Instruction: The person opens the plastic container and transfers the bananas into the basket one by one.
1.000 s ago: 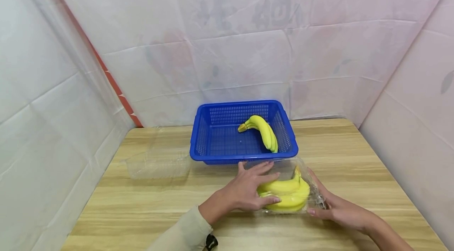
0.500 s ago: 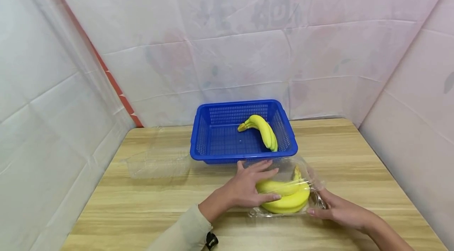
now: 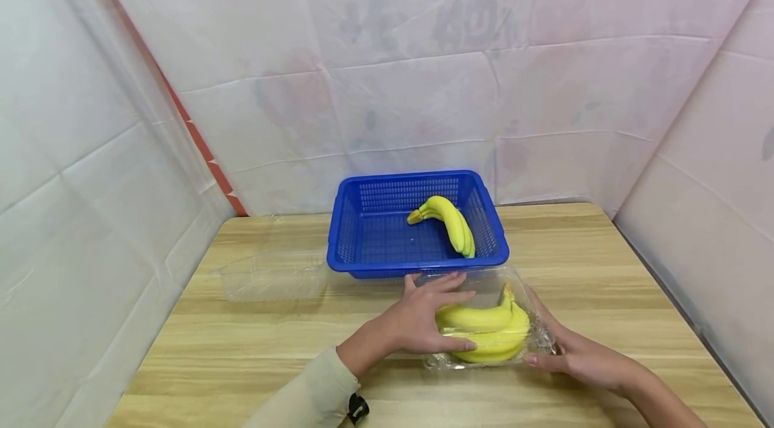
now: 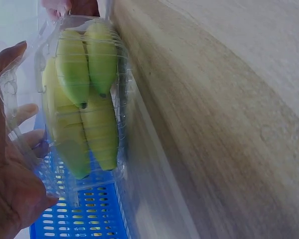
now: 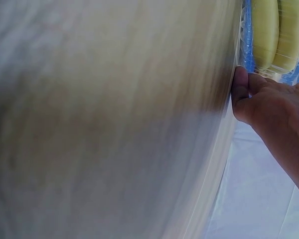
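A clear plastic clamshell box [image 3: 486,288] holding a bunch of bananas [image 3: 492,347] sits on the table in front of the blue basket. My left hand [image 3: 420,324] rests on the lid's left part, fingers spread and thumb toward the front. In the left wrist view, the lid's edge stands apart from the base beside my palm, and the banana tips [image 4: 72,64] show through the plastic. My right hand [image 3: 577,354] grips the box's right end, its thumb at the near corner. The right wrist view has its thumb and finger [image 5: 241,84] at the box's lower edge.
Behind the box stands a blue plastic basket [image 3: 375,269] with another banana bunch [image 3: 450,221] inside. An open clear box [image 3: 272,280] sits at the left of the wooden table [image 3: 242,361]. White sheeting [image 3: 411,105] encloses the back and sides.
The lid's right side was raised a little half a second ago and now lies lower over the bananas. Both hands stay in nearly the same places.
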Demonstrator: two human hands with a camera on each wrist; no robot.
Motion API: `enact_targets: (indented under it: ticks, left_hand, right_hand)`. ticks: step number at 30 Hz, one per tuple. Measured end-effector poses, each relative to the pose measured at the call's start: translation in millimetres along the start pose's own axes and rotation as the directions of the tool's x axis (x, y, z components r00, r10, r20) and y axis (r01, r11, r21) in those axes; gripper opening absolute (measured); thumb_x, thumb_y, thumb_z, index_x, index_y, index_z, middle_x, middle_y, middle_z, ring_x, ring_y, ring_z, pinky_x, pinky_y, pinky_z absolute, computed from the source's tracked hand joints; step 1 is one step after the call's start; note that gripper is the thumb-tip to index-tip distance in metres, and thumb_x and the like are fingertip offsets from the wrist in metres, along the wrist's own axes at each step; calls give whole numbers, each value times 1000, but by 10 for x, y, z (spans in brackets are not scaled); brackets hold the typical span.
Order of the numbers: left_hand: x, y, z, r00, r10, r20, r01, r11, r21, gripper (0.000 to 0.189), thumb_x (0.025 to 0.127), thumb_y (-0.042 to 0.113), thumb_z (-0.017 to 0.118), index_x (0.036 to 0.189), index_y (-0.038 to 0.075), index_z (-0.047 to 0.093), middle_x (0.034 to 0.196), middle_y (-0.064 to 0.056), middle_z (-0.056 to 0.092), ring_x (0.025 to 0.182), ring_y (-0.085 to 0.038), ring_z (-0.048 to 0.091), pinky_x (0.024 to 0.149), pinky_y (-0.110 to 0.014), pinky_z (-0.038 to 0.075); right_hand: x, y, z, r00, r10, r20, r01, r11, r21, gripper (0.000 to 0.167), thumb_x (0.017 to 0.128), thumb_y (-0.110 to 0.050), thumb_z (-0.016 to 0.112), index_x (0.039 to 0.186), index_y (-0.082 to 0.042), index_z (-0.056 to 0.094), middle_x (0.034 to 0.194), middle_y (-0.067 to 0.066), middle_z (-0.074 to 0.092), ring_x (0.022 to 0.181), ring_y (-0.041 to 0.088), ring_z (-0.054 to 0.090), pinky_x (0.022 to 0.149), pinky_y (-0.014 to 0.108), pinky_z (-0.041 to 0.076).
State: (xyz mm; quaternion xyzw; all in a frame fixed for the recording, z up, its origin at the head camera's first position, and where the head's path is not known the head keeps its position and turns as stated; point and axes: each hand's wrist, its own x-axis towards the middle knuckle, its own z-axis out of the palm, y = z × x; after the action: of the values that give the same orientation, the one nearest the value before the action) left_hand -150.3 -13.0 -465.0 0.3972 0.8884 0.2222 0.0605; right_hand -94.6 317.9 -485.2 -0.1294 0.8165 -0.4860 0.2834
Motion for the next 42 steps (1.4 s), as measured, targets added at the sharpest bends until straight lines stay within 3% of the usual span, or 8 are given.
enact_targets:
  ticks: [8, 21, 27, 31, 34, 36, 38, 42]
  left_hand:
    - [-9, 26, -38, 1000, -3, 16, 4, 1000, -6, 85, 91, 76, 66, 162, 35, 46, 178, 11, 25, 167, -11, 22, 120, -87, 13]
    - [-11, 184, -250, 997, -41, 58, 41, 999, 7, 82, 91, 72, 69, 160, 31, 51, 172, 6, 41, 163, -14, 36, 129, -74, 21]
    - [31, 191, -429, 998, -20, 67, 21, 999, -24, 77, 93, 67, 72, 155, 24, 58, 161, 8, 57, 153, -16, 52, 127, -47, 42]
    - [71, 166, -500, 996, -14, 84, 21, 996, -83, 74, 94, 67, 71, 153, 25, 60, 156, 10, 62, 148, -13, 56, 123, -38, 46]
    - [90, 149, -533, 994, -32, 101, 45, 991, -129, 71, 95, 67, 69, 153, 26, 60, 155, 12, 62, 148, -13, 56, 122, -38, 48]
    - [99, 140, -549, 993, -47, 112, 63, 986, -152, 70, 97, 68, 66, 152, 26, 61, 155, 12, 62, 148, -13, 56, 120, -37, 50]
    - [108, 135, -562, 991, -56, 118, 74, 984, -160, 69, 98, 70, 62, 152, 26, 61, 155, 12, 62, 148, -13, 55, 119, -37, 50]
    - [123, 144, -593, 986, -91, 137, 115, 976, -184, 66, 99, 72, 58, 150, 31, 62, 154, 14, 62, 148, -12, 55, 119, -40, 50]
  right_hand:
    - [-15, 17, 31, 1000, -19, -23, 20, 1000, 9, 111, 106, -30, 65, 166, -34, -29, 175, 19, -31, 159, 56, -22, 114, 83, -10]
    - [-71, -1, 43, 997, -37, -62, 35, 999, -21, 112, 104, -30, 69, 165, -47, -23, 176, 23, -25, 159, 58, -17, 114, 84, -6]
    - [-70, 9, 52, 997, -53, -57, 52, 998, -24, 111, 104, -26, 69, 167, -41, -22, 177, 21, -25, 158, 54, -15, 115, 81, -2]
    - [-62, 29, 49, 999, -36, -38, 36, 999, 3, 110, 104, -26, 68, 167, -41, -21, 177, 16, -27, 159, 49, -20, 130, 31, 9]
    - [-63, 47, 45, 1000, -7, -13, 7, 999, 34, 109, 105, -27, 67, 167, -39, -22, 177, 14, -29, 160, 46, -23, 104, -3, 10]
    - [-70, 57, 42, 1000, 0, -7, 0, 999, 45, 109, 105, -28, 67, 168, -35, -22, 176, 17, -28, 160, 45, -22, 101, -5, 9]
    - [-70, 67, 40, 1000, -1, -6, 2, 998, 56, 109, 105, -27, 67, 168, -35, -23, 177, 15, -28, 162, 26, -19, 100, -6, 10]
    - [-69, 87, 33, 999, -30, -15, 31, 998, 57, 109, 105, -25, 67, 167, -38, -22, 177, 17, -25, 160, 15, -16, 103, -4, 11]
